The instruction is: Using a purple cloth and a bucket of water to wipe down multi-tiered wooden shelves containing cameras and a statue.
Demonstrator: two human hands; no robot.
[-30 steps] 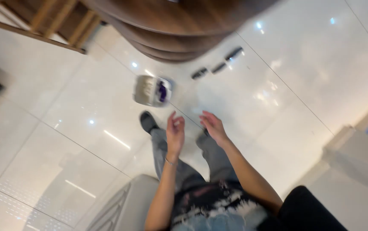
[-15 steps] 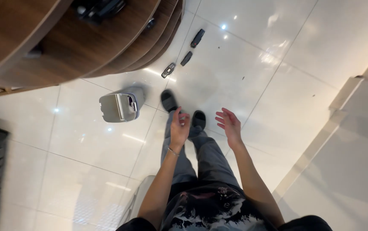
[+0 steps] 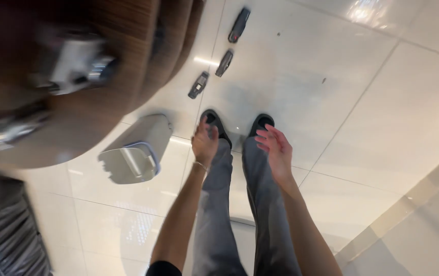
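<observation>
I look straight down at my legs in grey trousers and black shoes on a glossy white tiled floor (image 3: 362,102). My left hand (image 3: 204,143) hangs in front of me with its fingers loosely curled and nothing in it; a thin bracelet is on its wrist. My right hand (image 3: 275,148) is held out beside it, fingers apart and empty. A small grey lidded bin (image 3: 136,151) stands on the floor just left of my left hand.
A round wooden table (image 3: 102,61) fills the upper left, with blurred white and metal objects (image 3: 74,64) on it. Three dark floor fittings (image 3: 223,63) lie in a row ahead of my shoes. A dark ribbed thing (image 3: 5,235) sits at the lower left.
The view has swung and closed in: the table now covers the upper left and the bin has moved nearer my left hand. Both hands stay raised and empty.
</observation>
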